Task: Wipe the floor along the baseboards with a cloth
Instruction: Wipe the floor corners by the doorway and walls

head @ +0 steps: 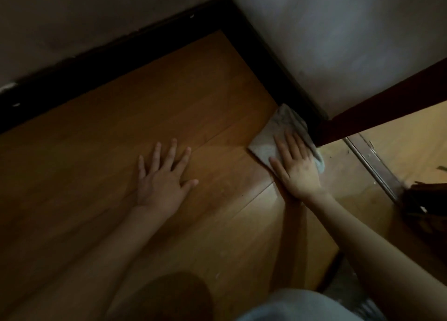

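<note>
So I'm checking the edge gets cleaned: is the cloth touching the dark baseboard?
Touching. The head view shows the cloth's far edge butted against the dark baseboard with no floor between, the right hand pressing flat on it.

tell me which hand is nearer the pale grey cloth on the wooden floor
Right. The right hand presses flat on the pale grey cloth beside the dark baseboard; the left hand rests flat on the wooden floor, apart from the cloth.

Two hands [164,178] [298,169], one cloth [275,132], two baseboards [96,62] [273,69].
</note>
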